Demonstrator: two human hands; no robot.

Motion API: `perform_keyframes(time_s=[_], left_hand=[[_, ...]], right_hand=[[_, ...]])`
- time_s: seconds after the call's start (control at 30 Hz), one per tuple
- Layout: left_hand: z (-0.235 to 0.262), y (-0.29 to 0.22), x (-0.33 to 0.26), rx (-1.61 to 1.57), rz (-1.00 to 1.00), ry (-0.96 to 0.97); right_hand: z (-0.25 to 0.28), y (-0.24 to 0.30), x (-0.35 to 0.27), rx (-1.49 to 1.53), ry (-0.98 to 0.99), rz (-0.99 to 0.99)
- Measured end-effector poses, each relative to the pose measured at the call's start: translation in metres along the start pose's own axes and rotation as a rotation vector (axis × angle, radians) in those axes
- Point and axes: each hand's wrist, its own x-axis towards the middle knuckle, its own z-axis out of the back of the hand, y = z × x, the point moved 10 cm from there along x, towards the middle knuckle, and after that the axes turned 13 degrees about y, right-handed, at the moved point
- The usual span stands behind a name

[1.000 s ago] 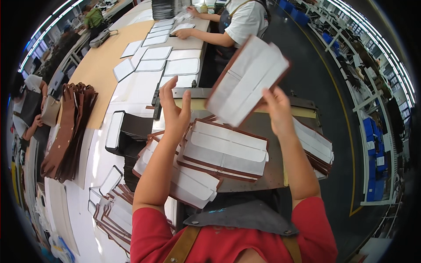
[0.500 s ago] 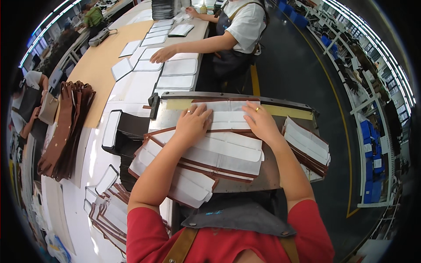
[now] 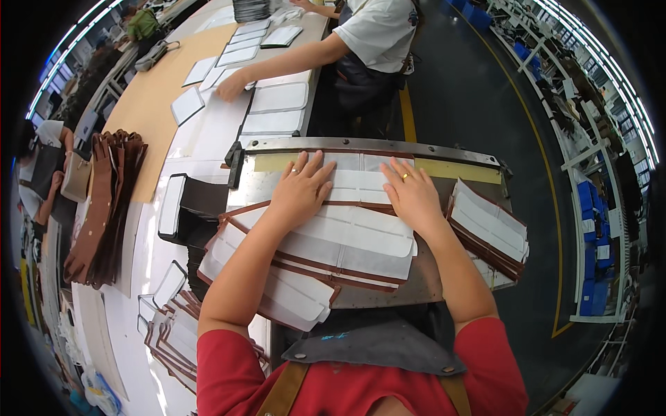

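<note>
A white-lined panel with brown leather edges (image 3: 361,182) lies on a metal work plate, its far edge up against a metal bar (image 3: 374,147). My left hand (image 3: 302,188) rests flat over the panel's left part, fingers stretched towards the bar. On its right end lies my right hand (image 3: 413,191), fingers spread and a ring showing. Neither hand grips anything. Closer to me, under my forearms, a loose stack of similar brown-edged panels (image 3: 340,243) covers much of the plate.
More brown-edged panels (image 3: 489,225) hang over the plate's right side. Left stand black-sided pieces with white faces (image 3: 172,204) and a bundle of brown leather strips (image 3: 104,208). Across the table a co-worker's hand (image 3: 232,84) reaches over white panels (image 3: 279,98). Blue bins (image 3: 593,236) fill shelving at right.
My fingers have stretched out flatter, and the panel's far edge now sits at the bar. The co-worker's hand has moved left and slightly nearer. The whole view has shifted a little.
</note>
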Motion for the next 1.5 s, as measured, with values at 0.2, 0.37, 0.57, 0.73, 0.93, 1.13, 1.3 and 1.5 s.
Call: perform_keyframes(time_s=[0.2,0.37,0.57,0.73,0.93,1.13,1.3,1.5], left_hand=[[0.014,-0.011,-0.006,0.113,-0.014,-0.117],[0.019,-0.014,-0.013,0.114,-0.066,-0.218],[0.021,-0.017,-0.015,0.089,-0.097,-0.285],[0.018,-0.017,-0.018,0.061,-0.067,-0.212],[0.019,-0.009,-0.013,0.041,-0.064,-0.202],[0.029,-0.005,-0.019,0.063,-0.084,-0.373],[0.023,-0.004,-0.012,0.176,0.007,-0.277],[0.022,0.001,-0.011,0.184,0.138,-0.189]], right_hand=[[0.013,0.007,-0.003,-0.027,-0.077,0.035],[0.017,0.014,-0.002,0.009,-0.072,0.068],[0.018,0.015,-0.004,-0.061,-0.11,0.082],[0.019,0.019,-0.007,-0.051,-0.061,0.115],[0.019,0.054,0.045,0.267,-0.126,0.274],[0.0,0.083,0.07,0.112,-0.032,0.312],[0.008,0.07,0.061,0.018,-0.08,0.279],[0.019,0.006,0.026,-0.142,0.069,0.186]])
